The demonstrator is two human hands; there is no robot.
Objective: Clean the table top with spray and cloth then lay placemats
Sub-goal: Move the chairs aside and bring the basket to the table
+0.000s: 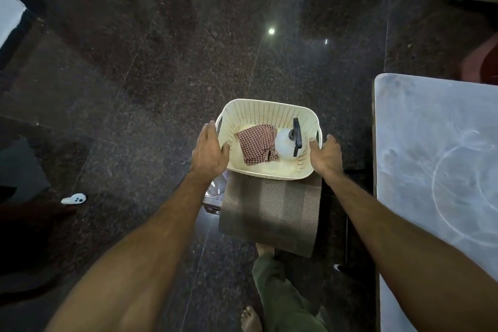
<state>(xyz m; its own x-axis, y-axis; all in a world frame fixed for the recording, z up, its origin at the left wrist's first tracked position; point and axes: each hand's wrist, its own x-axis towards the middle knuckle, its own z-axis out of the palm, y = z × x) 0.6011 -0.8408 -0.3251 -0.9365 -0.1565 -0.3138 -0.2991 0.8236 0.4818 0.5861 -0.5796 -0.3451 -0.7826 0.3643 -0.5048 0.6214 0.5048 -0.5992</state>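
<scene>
Left hand (pixel 208 152) and right hand (pixel 327 156) each gripped the basket (pixel 269 112) rim; cloth (pixel 257 144) and spray bottle (pixel 287 144) lay inside.

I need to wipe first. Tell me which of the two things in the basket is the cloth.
The cloth is the red-checked, crumpled fabric on the left side of the basket; the other item, the white spray bottle with a black trigger, lies beside it.

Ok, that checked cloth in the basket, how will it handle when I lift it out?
Probably floppy: the checked cloth lies crumpled and folded in the basket, so it should drape from wherever it is pinched. It looks thin and light. It lies against the spray bottle, so lifting might nudge the bottle.
</scene>
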